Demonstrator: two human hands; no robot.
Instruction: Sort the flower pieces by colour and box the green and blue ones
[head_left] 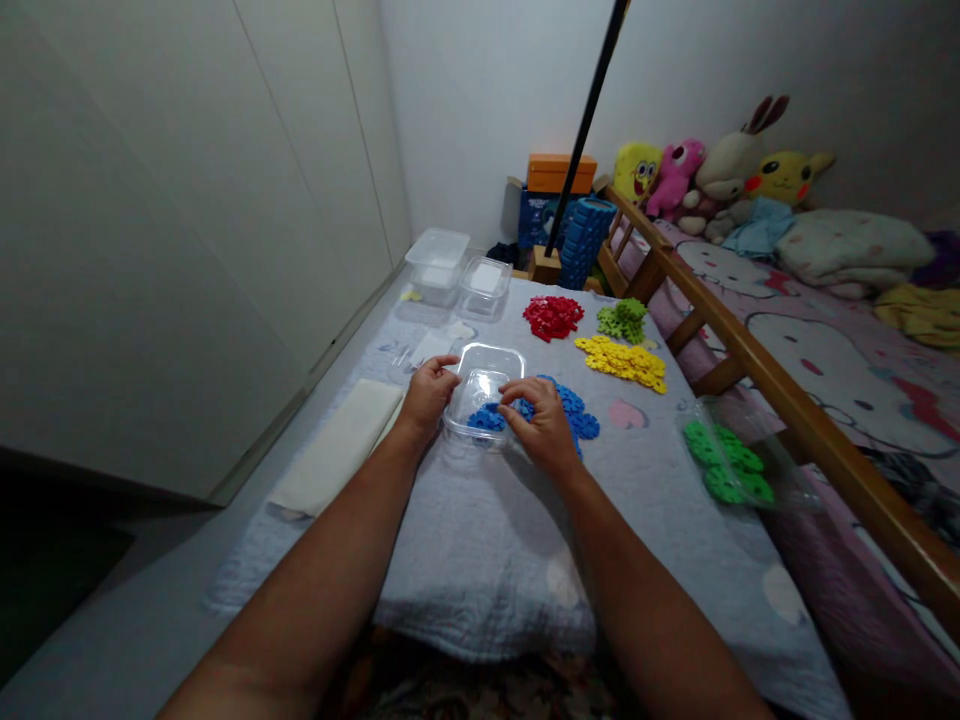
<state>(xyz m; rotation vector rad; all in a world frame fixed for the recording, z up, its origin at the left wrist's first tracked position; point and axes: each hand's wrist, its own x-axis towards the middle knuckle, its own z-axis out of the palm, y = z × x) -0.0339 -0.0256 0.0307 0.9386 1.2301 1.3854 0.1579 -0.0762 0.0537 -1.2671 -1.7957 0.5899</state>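
Observation:
A see-through plastic container (491,358) stands in front of me on the cloth-covered table, with blue flower-shaped discs (486,418) at its near side. My left hand (430,397) grips the container's left rim between thumb and fingers. Over its right edge, my right hand (541,425) is closed in a pinch; whatever the fingertips hold is too small to make out. A pile of the same blue discs (574,405) lies beside and partly behind my right hand.
Red pieces (553,316), light green pieces (622,320) and yellow discs (622,362) lie in piles. At right, a see-through box (780,470) holds green discs. Stacked containers (437,262) stand far left, a folded cloth (337,445) nearer. A wooden bed rail (787,360) borders the right side.

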